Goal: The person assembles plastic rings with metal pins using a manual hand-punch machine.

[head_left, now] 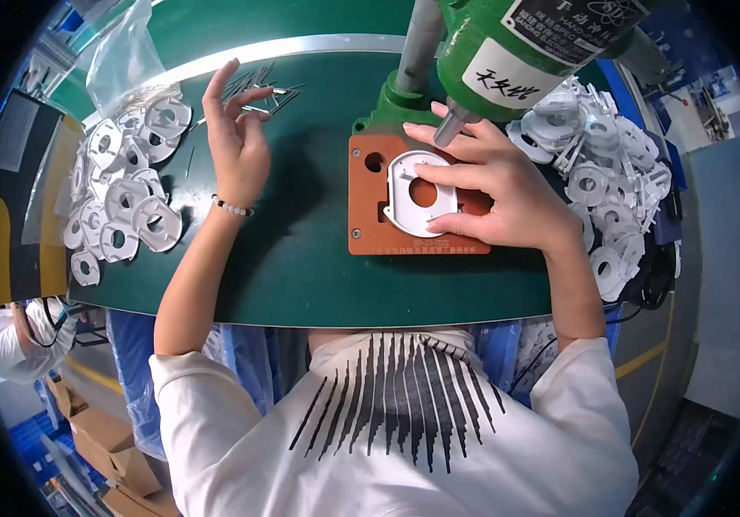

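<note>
White ring (401,196), partly under right hand (508,191), green press (466,53) cut off

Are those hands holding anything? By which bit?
The right hand holds the white ring on the orange block: thumb at lower right, finger across its upper part. Whether the left hand, near the metal pins, holds one is unclear.

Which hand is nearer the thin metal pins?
Left. The left hand is raised beside the metal pins; the right hand is farther off, touching the white ring-shaped part on the orange fixture.
</note>
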`<state>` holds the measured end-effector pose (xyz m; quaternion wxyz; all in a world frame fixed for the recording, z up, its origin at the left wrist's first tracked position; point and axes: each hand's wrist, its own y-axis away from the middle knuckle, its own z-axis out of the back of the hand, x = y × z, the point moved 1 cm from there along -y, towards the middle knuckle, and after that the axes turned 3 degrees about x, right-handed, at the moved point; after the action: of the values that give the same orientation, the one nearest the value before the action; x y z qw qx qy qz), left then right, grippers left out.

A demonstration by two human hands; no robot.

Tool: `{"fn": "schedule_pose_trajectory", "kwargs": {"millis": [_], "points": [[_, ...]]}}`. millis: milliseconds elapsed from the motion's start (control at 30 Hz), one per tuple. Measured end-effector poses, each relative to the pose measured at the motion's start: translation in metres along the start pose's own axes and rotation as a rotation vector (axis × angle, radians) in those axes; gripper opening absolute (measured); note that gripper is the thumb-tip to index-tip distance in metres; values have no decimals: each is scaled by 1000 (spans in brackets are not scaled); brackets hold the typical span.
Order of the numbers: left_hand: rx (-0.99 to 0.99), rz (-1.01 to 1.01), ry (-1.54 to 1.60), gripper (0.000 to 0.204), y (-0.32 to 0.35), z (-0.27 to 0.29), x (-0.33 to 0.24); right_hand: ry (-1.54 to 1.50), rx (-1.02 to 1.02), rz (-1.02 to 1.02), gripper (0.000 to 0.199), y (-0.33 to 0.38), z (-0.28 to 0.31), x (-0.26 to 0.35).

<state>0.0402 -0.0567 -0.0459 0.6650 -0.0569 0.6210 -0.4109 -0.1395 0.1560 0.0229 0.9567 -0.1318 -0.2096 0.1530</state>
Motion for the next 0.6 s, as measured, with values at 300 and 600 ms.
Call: {"fn": "schedule_pose_trajectory", "kwargs": {"millis": [300, 600], "points": [[-2, -31, -9, 57, -1, -1, -3, -60, -38, -38, 54, -3, -11, 15], [-3, -49, -7, 60, -1, 0, -2, 142, -41, -145, 58, 5, -28, 38]]}}
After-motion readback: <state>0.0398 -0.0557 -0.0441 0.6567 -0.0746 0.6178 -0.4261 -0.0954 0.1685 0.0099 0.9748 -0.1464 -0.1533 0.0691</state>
